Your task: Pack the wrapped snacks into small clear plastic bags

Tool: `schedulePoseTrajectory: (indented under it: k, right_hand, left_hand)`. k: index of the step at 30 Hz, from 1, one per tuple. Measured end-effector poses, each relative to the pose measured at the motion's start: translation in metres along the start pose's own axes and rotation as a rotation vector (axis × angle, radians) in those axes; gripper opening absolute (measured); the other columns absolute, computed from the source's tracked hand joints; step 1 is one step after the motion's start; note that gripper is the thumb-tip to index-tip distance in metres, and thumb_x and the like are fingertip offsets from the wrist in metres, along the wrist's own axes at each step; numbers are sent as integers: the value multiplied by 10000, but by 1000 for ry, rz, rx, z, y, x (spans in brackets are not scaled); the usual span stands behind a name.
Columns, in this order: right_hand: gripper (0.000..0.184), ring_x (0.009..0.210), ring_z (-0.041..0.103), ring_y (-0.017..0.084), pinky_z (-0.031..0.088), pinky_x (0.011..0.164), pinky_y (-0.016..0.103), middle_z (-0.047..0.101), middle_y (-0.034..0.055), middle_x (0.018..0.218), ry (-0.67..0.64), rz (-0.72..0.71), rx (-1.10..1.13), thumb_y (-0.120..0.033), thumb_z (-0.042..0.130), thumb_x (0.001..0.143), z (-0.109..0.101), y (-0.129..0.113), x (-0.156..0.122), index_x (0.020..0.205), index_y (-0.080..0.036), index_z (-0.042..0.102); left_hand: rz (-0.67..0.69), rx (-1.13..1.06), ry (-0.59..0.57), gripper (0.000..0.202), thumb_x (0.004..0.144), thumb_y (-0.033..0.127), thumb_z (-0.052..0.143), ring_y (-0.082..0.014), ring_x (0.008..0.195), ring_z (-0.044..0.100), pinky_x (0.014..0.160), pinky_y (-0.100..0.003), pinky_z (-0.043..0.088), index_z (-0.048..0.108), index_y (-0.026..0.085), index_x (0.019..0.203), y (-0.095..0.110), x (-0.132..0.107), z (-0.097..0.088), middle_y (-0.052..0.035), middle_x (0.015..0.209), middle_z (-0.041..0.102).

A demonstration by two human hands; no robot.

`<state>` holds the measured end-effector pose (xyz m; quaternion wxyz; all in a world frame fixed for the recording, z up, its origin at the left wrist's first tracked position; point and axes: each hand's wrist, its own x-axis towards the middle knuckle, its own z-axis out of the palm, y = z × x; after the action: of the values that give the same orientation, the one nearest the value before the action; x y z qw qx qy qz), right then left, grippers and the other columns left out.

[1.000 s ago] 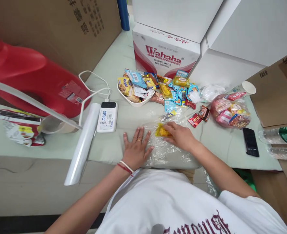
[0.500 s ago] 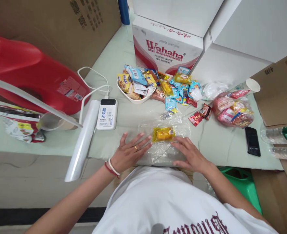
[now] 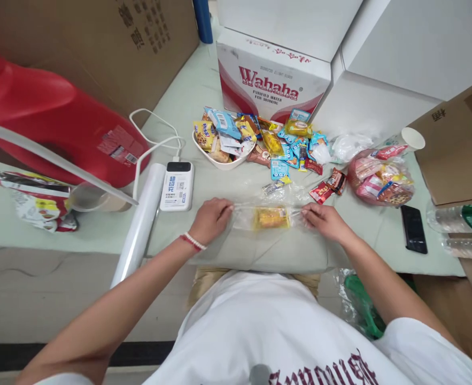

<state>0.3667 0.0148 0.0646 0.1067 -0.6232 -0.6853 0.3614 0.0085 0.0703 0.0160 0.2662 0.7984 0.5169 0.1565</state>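
Observation:
A small yellow-wrapped snack (image 3: pixel 272 217) lies on the table in front of me, under a fold of clear plastic film (image 3: pixel 244 216). My left hand (image 3: pixel 213 218) pinches the film's edge to the left of the snack. On the other side, my right hand (image 3: pixel 324 220) grips the same edge between thumb and fingers. The film is drawn taut between both hands across the snack. Just beyond lie a small blue-and-yellow packet (image 3: pixel 276 185) and two red-brown sweets (image 3: pixel 329 185).
A white bowl (image 3: pixel 224 162) of packaged snacks stands behind, with more packets beside it. A power bank (image 3: pixel 176 186) and a white film roll (image 3: pixel 141 227) lie left. Rightward are a bag of snacks (image 3: pixel 381 179), a phone (image 3: pixel 414 229) and a paper cup (image 3: pixel 412 138).
Both hands went from lying spread beside the snack to pinching the film. The film's near edge has been lifted and folded away from me over the snack.

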Motion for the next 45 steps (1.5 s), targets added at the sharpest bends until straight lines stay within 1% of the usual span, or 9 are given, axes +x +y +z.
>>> schedulePoseTrajectory:
  k: [8, 11, 14, 21, 27, 33, 37, 42, 45]
  right_hand:
    - [539, 1304, 502, 363, 396, 1079, 461, 663, 189, 1326, 202, -290, -522, -488, 627, 960, -16, -46, 86, 1379, -148, 636]
    - [674, 1322, 489, 387, 389, 1079, 459, 694, 196, 1259, 48, -252, -567, -457, 781, 844, -5, -60, 122, 1398, -109, 620]
    - [331, 1123, 606, 334, 436, 942, 371, 743, 162, 1039, -72, -177, -584, -294, 733, 870, -1, -71, 139, 1144, -111, 757]
    - [352, 999, 584, 273, 422, 827, 331, 682, 120, 1004, -153, -510, -604, -131, 525, 977, 25, -93, 68, 1230, -226, 751]
    - [479, 1023, 526, 278, 453, 857, 358, 604, 119, 1147, -82, -452, -582, -147, 514, 1007, 68, -71, 17, 1448, -307, 607]
    - [423, 1157, 505, 301, 486, 1010, 469, 562, 149, 1339, -8, -463, -374, -155, 523, 996, 80, -58, 13, 1385, -255, 653]
    - [366, 1262, 543, 296, 493, 1067, 494, 583, 143, 1388, 74, -468, -105, -245, 522, 1014, 80, -46, 4, 1357, -246, 647]
    - [392, 1221, 548, 357, 500, 1024, 567, 570, 191, 1305, 607, 25, -157, -357, 548, 994, 75, -22, -2, 1353, -222, 627]
    - [303, 1297, 458, 413, 444, 1061, 617, 504, 218, 1381, 637, 101, -266, -352, 656, 913, 70, -16, 1, 1167, -192, 695]
  left_hand:
    - [-175, -85, 224, 360, 964, 357, 410, -295, 1099, 612, 1002, -469, 470, 648, 194, 1178, 17, 24, 18, -124, 1130, 711]
    - [-153, -69, 246, 636, 878, 369, 542, -320, 1366, 481, 1169, -507, 360, 464, 160, 1474, 18, 18, 23, -158, 1387, 602]
    - [-213, 57, 219, 790, 828, 450, 651, -384, 1466, 367, 1238, -576, 222, 433, 132, 1518, 25, 23, 31, -202, 1444, 542]
    - [-235, 82, 269, 141, 749, 286, 725, -370, 1234, 513, 1088, -540, 394, 716, 225, 875, 30, 40, 34, -144, 1152, 623]
    - [-146, -139, 60, 22, 758, 225, 613, -223, 826, 594, 805, -364, 492, 631, 212, 756, 16, 23, -2, -35, 784, 639]
    - [-121, -702, -169, 148, 784, 245, 585, -169, 737, 659, 695, -283, 521, 686, 168, 860, 59, 17, 9, -9, 776, 712]
    - [-31, -352, -7, 311, 857, 137, 504, -221, 996, 660, 899, -366, 534, 782, 192, 985, 87, 22, 35, -81, 1067, 748]
    - [-21, 116, 84, 280, 943, 220, 534, -302, 1057, 556, 873, -458, 482, 804, 273, 995, 98, 23, 49, -123, 1082, 673]
    - [-100, 166, 203, 353, 885, 280, 634, -354, 1211, 512, 980, -515, 440, 723, 242, 1224, 96, 24, 53, -158, 1283, 611]
